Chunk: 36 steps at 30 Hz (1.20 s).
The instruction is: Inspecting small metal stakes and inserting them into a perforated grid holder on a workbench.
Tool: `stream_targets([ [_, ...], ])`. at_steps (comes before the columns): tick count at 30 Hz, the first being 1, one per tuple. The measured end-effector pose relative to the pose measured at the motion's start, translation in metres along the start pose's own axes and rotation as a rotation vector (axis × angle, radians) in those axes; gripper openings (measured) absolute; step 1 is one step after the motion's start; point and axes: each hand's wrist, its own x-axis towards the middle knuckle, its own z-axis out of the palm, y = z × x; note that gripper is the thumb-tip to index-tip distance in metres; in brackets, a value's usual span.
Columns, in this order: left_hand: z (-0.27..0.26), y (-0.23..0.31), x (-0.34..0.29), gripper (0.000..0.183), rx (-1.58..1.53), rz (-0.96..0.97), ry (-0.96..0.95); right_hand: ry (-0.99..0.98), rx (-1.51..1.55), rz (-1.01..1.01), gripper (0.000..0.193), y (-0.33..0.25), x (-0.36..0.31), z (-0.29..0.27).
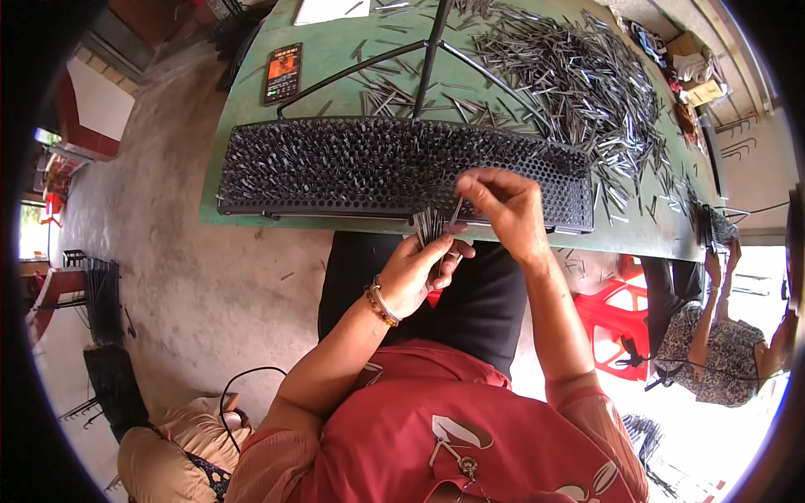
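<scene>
A green-topped bench [243, 107] carries, at left, a black rectangular mobile phone [283, 74]. Below it, a long black perforated panel [553, 178] lies along the near edge of the bench; upright thin grey strips [310, 159] fill its left and middle sections, and round holes show at its right end. In front of the panel's middle, the left hand [408, 272] grips an upright bundle of thin grey strips [428, 225]. The right hand [513, 211], thumb and fingers narrowed, pinches a single thin strip [456, 210] just beside the bundle. Farther right, a loose heap of dark grey strips [579, 80] covers the bench, beyond the panel.
</scene>
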Motion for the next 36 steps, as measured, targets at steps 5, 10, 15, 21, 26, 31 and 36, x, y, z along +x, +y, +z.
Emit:
stream_targets([
  [5,-0.01,-0.009,0.008,0.025,-0.042,-0.022,0.013,0.253,-0.224,-0.295,0.017,0.008,0.017,0.015],
  [10,-0.017,-0.011,0.004,0.026,-0.061,-0.046,-0.019,0.224,-0.414,-0.442,0.018,0.029,0.022,0.02],
  [15,-0.01,-0.001,-0.009,0.028,-0.101,-0.144,-0.023,0.116,-0.758,-0.738,0.019,0.034,0.022,0.018],
  [21,-0.015,-0.004,-0.013,0.029,-0.126,-0.108,-0.026,0.119,-0.496,-0.5,0.012,0.008,0.007,0.017],
  [26,-0.013,-0.005,-0.014,0.027,-0.029,0.02,-0.001,-0.287,-0.357,-0.026,0.02,0.004,-0.013,0.006],
  [31,-0.009,-0.004,-0.017,0.027,0.032,0.03,-0.014,-0.208,-0.046,0.122,0.026,0.002,-0.016,0.007],
  [36,-0.015,-0.007,-0.021,0.028,0.035,0.014,0.009,-0.084,-0.129,0.076,0.026,0.006,-0.008,0.012],
])
